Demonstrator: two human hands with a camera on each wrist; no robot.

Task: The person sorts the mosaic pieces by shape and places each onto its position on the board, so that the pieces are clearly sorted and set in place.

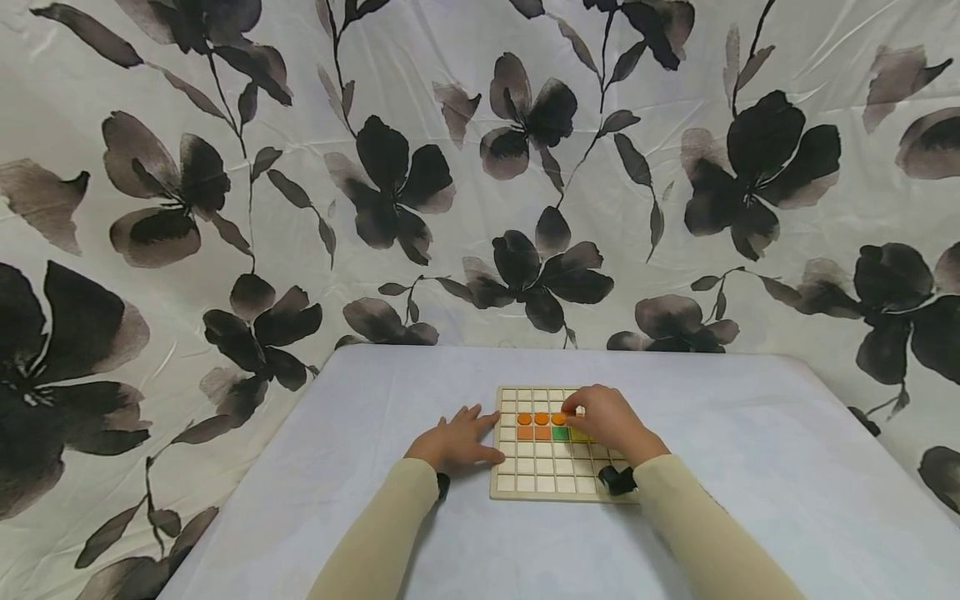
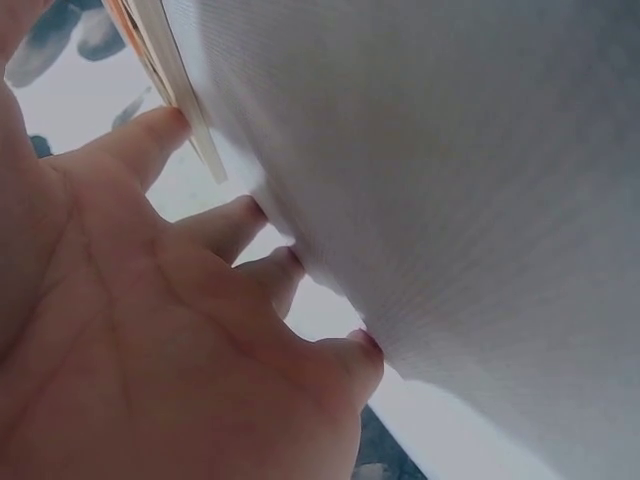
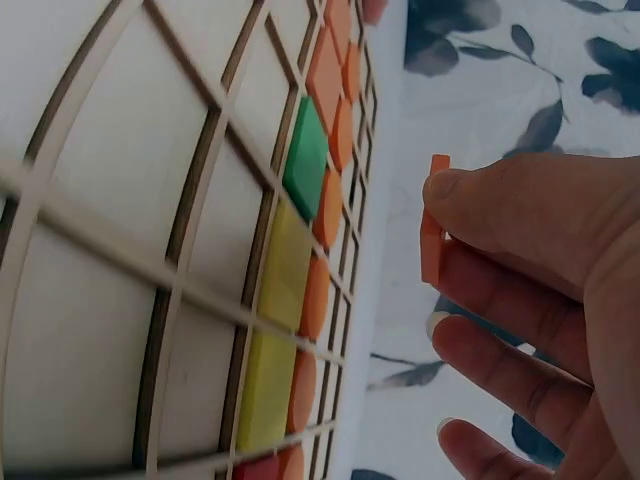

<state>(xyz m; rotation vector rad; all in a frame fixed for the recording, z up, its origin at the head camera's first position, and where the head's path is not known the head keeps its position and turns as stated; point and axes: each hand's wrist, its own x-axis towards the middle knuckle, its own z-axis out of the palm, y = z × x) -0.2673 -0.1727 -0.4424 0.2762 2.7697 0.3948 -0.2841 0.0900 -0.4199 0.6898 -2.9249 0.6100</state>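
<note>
A light wooden grid board lies flat on the table. My left hand has its fingers spread beside the board's left side; in the left wrist view one fingertip touches the board's edge. Between thumb and finger, my right hand pinches a thin orange piece, seen edge-on and held off the board. A row of orange discs sits in the cells, partly hidden by that hand. Beside it runs a row of square tiles: orange, green, yellow and red.
A white cloth covers the table. Behind it hangs a floral-patterned curtain. A black wrist-worn device at the right wrist hides the board's near right corner.
</note>
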